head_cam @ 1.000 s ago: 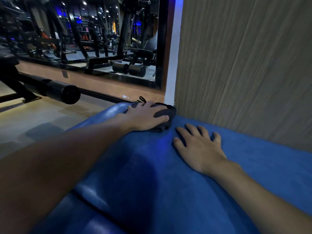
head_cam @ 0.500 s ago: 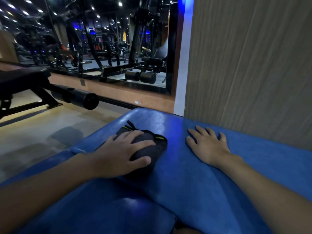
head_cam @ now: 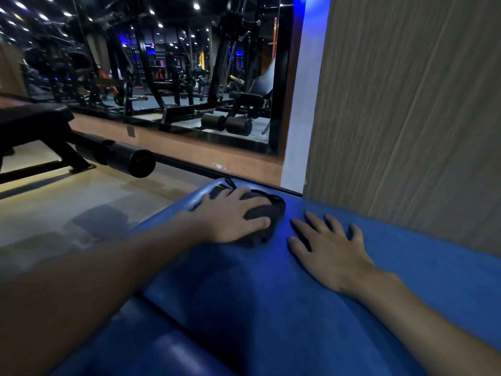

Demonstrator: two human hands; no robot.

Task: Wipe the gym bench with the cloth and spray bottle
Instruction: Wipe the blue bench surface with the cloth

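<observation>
**Cloth at the worktop's far end**

Your left hand (head_cam: 233,215), grip spread, presses the cloth (head_cam: 275,211) onto the worktop (head_cam: 271,308), just left of the wall (head_cam: 406,104). Your right hand (head_cam: 330,248) lies flat, grip spread, nearer the wall. The unwiped length seems to run back toward you. The spray bottle is out of view.

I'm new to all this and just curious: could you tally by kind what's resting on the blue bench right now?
Hands: 2, the left hand pressing on the cloth, the right hand flat on the blue bench
Cloths: 1, dark and bunched
Total: 3
</observation>
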